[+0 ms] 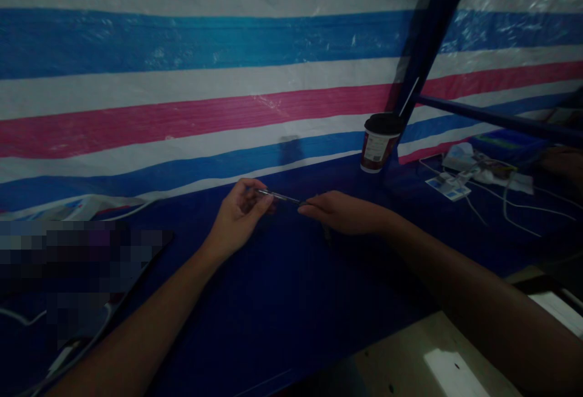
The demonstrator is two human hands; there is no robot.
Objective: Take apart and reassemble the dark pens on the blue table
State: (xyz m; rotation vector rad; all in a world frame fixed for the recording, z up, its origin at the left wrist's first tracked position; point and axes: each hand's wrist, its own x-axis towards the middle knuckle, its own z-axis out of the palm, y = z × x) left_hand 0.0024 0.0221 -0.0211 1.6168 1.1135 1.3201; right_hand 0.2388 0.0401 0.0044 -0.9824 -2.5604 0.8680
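Observation:
Above the dark blue table [268, 300], a thin, shiny, pen-like rod [279, 195] spans the gap between my two hands. My left hand [243, 209] pinches its left end between thumb and fingers. The darker right end runs into the closed fingers of my right hand [334, 210], palm side down. Something small and dark [327, 233] shows just under the right hand; the dim light hides what it is. Both forearms reach in from the bottom corners.
A lidded paper cup [378, 142] stands at the back by a blue metal post [423, 51]. White cables and papers [455, 181] lie to the right. A partly blurred-out dark device [146, 269] lies at left. Striped plastic sheeting [182, 93] hangs behind the table.

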